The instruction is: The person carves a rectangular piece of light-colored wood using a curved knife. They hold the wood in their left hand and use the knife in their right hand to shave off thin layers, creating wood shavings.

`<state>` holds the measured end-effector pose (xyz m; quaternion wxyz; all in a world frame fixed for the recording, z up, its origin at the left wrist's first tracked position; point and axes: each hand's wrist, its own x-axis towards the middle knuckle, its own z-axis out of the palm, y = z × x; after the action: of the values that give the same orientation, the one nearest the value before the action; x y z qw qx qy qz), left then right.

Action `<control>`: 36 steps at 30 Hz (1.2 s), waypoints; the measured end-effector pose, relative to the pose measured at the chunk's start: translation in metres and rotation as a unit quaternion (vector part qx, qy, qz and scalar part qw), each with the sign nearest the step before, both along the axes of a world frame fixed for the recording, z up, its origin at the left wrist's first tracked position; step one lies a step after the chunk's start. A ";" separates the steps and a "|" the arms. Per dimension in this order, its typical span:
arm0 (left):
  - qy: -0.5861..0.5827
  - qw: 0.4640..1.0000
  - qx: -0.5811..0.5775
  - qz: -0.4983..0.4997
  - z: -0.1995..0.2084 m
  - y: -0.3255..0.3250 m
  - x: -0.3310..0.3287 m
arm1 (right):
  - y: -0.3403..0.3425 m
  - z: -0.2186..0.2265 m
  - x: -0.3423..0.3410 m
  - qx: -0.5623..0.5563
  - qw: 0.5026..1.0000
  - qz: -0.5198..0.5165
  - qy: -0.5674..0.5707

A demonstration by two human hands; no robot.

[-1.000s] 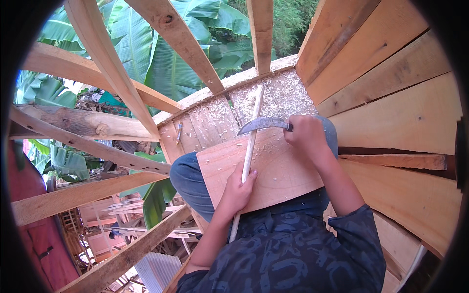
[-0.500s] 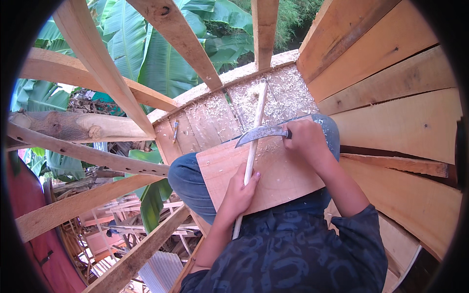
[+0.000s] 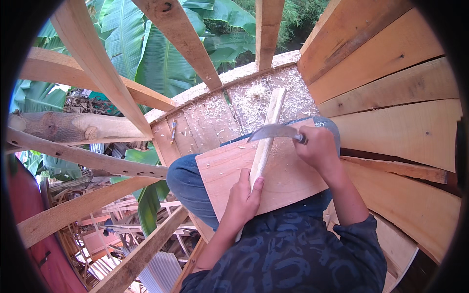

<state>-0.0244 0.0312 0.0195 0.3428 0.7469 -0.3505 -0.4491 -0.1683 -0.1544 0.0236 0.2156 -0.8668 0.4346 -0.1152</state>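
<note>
A curved knife [image 3: 274, 131] with a dark handle is gripped in my right hand [image 3: 316, 148]. Its blade lies across a pale wooden stick [image 3: 266, 144], about midway along, with the tip pointing left. My left hand [image 3: 245, 194] is closed round the lower part of the stick, thumb on top. The stick slants up and to the right over a flat wooden board [image 3: 220, 163] on my lap. Its lower end runs under my left forearm toward my shirt.
Wood shavings [image 3: 256, 95] cover the plank floor [image 3: 193, 124] ahead. A small pen-like object [image 3: 174, 131] lies there on the left. Timber posts [image 3: 190, 44] stand in front, with banana leaves [image 3: 166, 63] beyond. A plank wall [image 3: 391, 122] rises at my right.
The stick has turned so that a broader face shows, and its far end has shifted right. The knife has moved slightly right and up with my right hand.
</note>
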 end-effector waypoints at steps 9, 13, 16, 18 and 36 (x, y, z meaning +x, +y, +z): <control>-0.060 0.998 -0.011 -0.016 0.007 0.000 -0.006 | -0.039 0.003 -0.011 -0.072 0.990 -0.063 0.107; -0.031 0.999 -0.025 -0.015 0.001 0.005 -0.005 | -0.067 0.012 -0.019 -0.080 0.983 -0.152 0.067; 0.038 0.999 -0.013 -0.011 0.000 0.005 0.003 | -0.042 0.020 -0.012 -0.005 0.994 -0.111 0.019; 0.043 0.999 -0.012 -0.030 -0.002 0.004 0.006 | -0.020 0.017 -0.003 -0.009 0.996 -0.061 0.059; -0.051 0.998 -0.022 -0.029 0.006 0.004 -0.005 | -0.019 0.028 -0.004 -0.004 0.998 -0.061 0.023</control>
<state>-0.0294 0.0347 0.0254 0.3276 0.7507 -0.3983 -0.4128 -0.1720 -0.1731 0.0519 0.1948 -0.8418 0.4913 -0.1102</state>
